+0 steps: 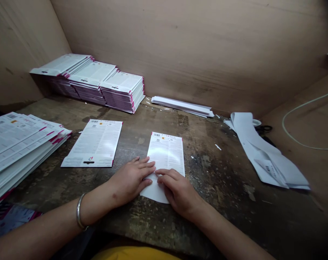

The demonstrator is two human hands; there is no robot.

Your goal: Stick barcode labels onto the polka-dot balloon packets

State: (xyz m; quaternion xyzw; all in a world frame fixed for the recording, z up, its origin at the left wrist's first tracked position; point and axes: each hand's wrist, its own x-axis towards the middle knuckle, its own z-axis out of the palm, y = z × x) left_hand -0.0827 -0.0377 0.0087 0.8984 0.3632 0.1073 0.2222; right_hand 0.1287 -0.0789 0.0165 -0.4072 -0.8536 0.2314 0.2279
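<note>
My left hand (pixel 131 180) and my right hand (pixel 177 191) lie flat on the lower part of a printed white leaflet (pixel 166 151), their fingertips nearly meeting. The leaflet's bottom part looks folded, and my hands hide much of that fold. A silver bangle (pixel 79 212) circles my left wrist. To the left, a second leaflet (pixel 94 144) lies flat on the worn wooden table (pixel 218 180), apart from my hands. Beyond it sits a fanned stack of pink-edged leaflets (pixel 17 148).
Several stacks of pink-edged packets (pixel 98 83) stand against the cardboard back wall (pixel 185 39), beside a bundle of white paper strips (pixel 182 106). On the right lie white paper offcuts (pixel 269 155), black-handled scissors (pixel 264 129), and a white cable (pixel 302 122).
</note>
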